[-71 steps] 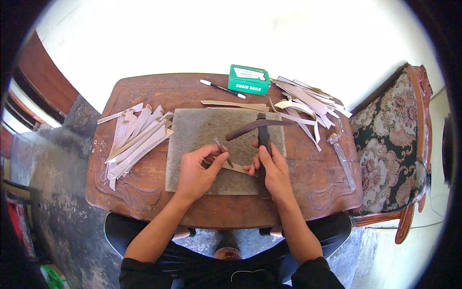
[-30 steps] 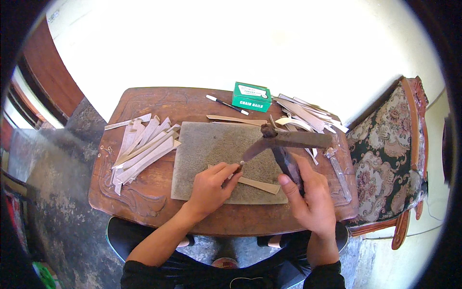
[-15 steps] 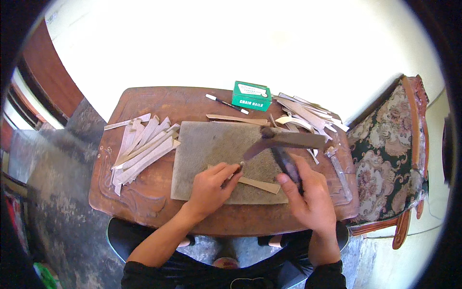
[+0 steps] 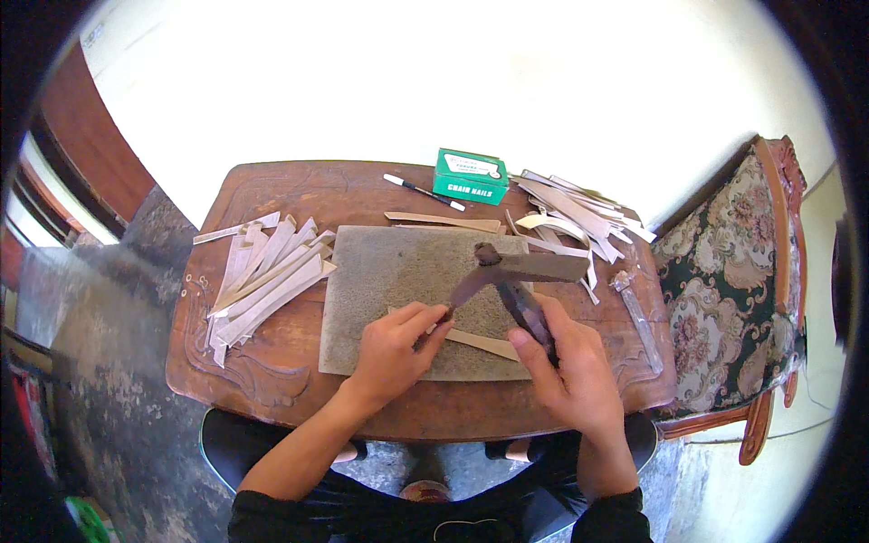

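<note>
My right hand (image 4: pixel 575 362) is closed round the dark handle of a hammer (image 4: pixel 534 265). One end of the hammer's long head comes down at the fingertips of my left hand (image 4: pixel 398 348). Those fingers pinch a small upright metal piece, now mostly hidden by the hammer; its exact kind cannot be made out. Beneath my left hand lies a narrow beige strip (image 4: pixel 484 344), its wider end pointing toward my right hand. The strip rests on a grey rectangular slab (image 4: pixel 362 271).
Pale cut strips (image 4: pixel 272 290) lie piled left of the slab, and more offcuts (image 4: pixel 570 213) at the back right. Behind the slab are a green box (image 4: pixel 471 176) and a pen (image 4: pixel 424 193). A long flat tool (image 4: pixel 638 321) lies right. A flowered chair (image 4: pixel 724 281) stands beside the wooden table (image 4: pixel 262 398).
The hammer has moved left and down, so its head end meets my left fingertips and covers the metal piece's round top. My left hand stays in place, still pinching.
</note>
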### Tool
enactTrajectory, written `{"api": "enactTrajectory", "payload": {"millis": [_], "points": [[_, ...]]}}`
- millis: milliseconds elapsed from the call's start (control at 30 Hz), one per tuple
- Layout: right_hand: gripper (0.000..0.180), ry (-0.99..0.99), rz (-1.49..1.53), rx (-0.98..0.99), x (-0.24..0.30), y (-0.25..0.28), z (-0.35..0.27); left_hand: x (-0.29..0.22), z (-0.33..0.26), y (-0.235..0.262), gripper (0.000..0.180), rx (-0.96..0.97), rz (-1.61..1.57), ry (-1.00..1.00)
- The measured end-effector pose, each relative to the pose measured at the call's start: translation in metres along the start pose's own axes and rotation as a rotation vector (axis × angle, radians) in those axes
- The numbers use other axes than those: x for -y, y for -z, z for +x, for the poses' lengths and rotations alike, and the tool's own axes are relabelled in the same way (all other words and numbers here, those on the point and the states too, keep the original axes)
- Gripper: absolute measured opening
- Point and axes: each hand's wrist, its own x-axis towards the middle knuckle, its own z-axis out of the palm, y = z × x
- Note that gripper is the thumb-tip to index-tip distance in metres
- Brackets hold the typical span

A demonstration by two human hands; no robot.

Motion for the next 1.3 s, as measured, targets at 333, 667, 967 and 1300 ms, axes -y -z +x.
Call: {"api": "enactTrajectory", "payload": {"millis": [333, 667, 967, 1300], "points": [[0.031, -0.31, 0.496, 0.03, -0.026, -0.022, 0.007, 0.003, -0.001, 0.0, 0.017, -0.022, -0.03, 0.064], [0.032, -0.38, 0.917, -0.074, -0.084, -0.092, 0.015, 0.011, 0.003, 0.001, 0.016, 0.021, -0.367, 0.39], [0.033, -0.382, 0.917, -0.06, -0.084, -0.09, 0.015, 0.004, 0.005, 0.005, 0.015, 0.078, -0.276, 0.375], [0.035, -0.367, 0.912, -0.048, -0.086, -0.089, 0.014, 0.002, 0.007, 0.005, 0.015, 0.085, -0.217, 0.331]]}}
